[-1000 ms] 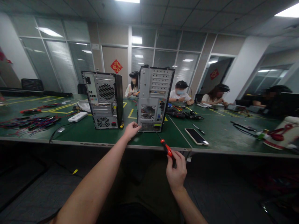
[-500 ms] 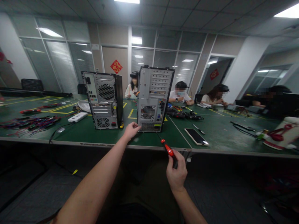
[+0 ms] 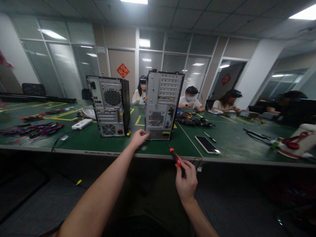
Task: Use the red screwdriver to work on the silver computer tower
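Note:
A grey computer tower [image 3: 163, 103] stands upright on the green table [image 3: 93, 141], its back panel facing me. My left hand [image 3: 138, 137] reaches to its lower left corner, fingers pinched together at the bottom edge; what they hold is too small to see. My right hand [image 3: 186, 184] is closed on a screwdriver [image 3: 175, 157] with a red and black handle. Its shaft points up and left toward the tower's lower edge, and the tip sits close to the case bottom.
A second tower [image 3: 110, 105] stands to the left. A phone [image 3: 207, 144] and a pen [image 3: 210, 136] lie right of the grey tower. Coloured wires [image 3: 32, 128] lie at far left. Several people sit across the table. A white bag [image 3: 300, 141] is at the right.
My right hand and the screwdriver shifted very slightly; the left hand stays at the tower's lower corner.

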A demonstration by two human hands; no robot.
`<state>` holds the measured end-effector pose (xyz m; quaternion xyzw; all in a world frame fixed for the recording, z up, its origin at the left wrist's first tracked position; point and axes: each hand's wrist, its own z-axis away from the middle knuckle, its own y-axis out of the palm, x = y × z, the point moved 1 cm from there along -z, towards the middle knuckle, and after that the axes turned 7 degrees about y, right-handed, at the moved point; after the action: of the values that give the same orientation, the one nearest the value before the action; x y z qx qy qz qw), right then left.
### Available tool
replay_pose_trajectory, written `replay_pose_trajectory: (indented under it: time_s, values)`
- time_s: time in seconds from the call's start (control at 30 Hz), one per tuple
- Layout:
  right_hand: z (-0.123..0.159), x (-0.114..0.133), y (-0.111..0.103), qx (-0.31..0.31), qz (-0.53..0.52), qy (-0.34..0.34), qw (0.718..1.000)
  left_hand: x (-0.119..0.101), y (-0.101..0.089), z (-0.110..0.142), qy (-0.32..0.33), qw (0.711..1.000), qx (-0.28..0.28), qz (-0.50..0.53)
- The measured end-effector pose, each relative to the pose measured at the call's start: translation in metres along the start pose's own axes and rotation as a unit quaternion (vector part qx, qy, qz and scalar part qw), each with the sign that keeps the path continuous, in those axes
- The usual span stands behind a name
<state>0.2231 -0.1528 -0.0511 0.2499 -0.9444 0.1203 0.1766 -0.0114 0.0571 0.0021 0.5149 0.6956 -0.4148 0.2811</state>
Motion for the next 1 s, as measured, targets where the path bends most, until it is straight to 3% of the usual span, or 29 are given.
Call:
replay_pose_trajectory:
  time_s: [0.13, 0.47, 0.77, 1.0]
  values:
    - [0.0015, 0.0004, 0.0013, 0.005, 0.001, -0.016, 1.0, 0.0025, 0.0003, -0.0002, -0.002, 1.0, -0.003, 0.001]
    - [-0.0018, 0.0015, -0.0008, 0.006, -0.008, 0.017, 1.0, 0.0008, -0.0008, 0.0003, -0.006, 1.0, 0.002, 0.003]
    - [0.0034, -0.001, 0.0023, 0.021, -0.001, -0.015, 1.0, 0.0042, 0.0007, -0.0011, -0.004, 1.0, 0.001, 0.007]
    - [0.0009, -0.0017, 0.0007, 0.008, -0.001, 0.02, 1.0, 0.001, 0.0002, -0.0003, -0.002, 1.0, -0.002, -0.003]
